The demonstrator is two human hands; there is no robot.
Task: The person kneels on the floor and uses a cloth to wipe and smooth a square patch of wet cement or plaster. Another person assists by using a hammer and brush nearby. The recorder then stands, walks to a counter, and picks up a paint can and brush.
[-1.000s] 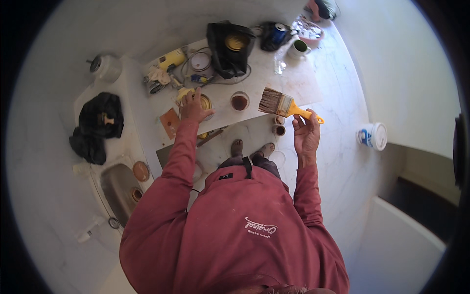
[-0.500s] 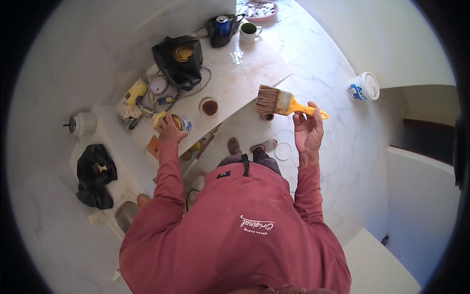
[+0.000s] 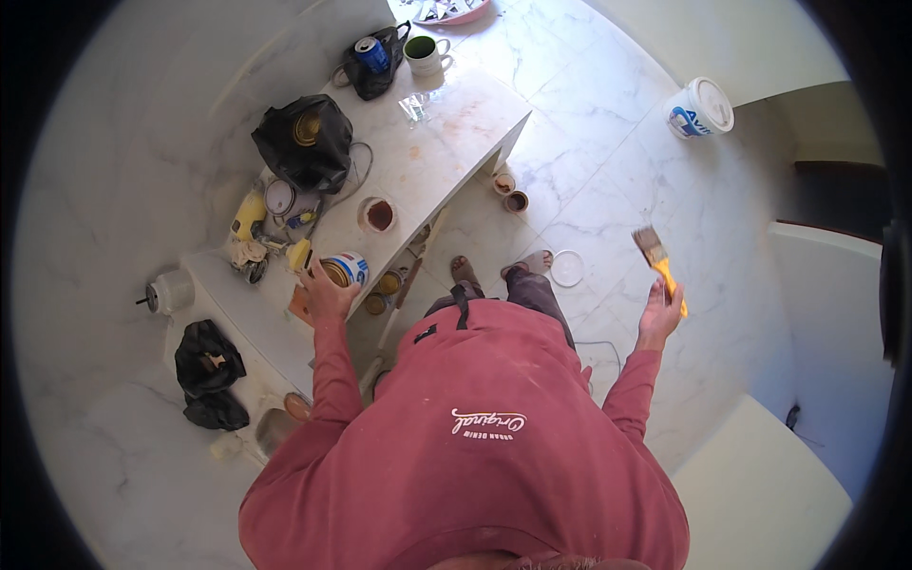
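Observation:
My left hand [image 3: 328, 296] is wrapped round a paint can [image 3: 354, 266] at the near edge of the white counter. The can has a white and blue label and a gold-coloured top, and looks tilted toward my palm. I cannot tell whether its base touches the counter. Out to the right, over the floor, my right hand [image 3: 655, 313] grips a wide paintbrush [image 3: 669, 276] by its yellow handle. Its brown-stained bristles point up and away from me. Beyond the can, a cup of dark red-brown liquid [image 3: 379, 215] stands on the counter.
A yellow power tool [image 3: 249, 217] and a black bag [image 3: 300, 152] lie on the counter [image 3: 456, 119]. Farther off are a green-lined mug [image 3: 425, 59] and a blue drink can [image 3: 371, 54]. Small pots [image 3: 516, 201], a round lid [image 3: 567, 268] and a white bucket [image 3: 700, 107] are on the floor.
My right hand has carried the paintbrush right and nearer my body, away from the counter. The paint can in my left hand has tipped toward the palm. The view has shifted.

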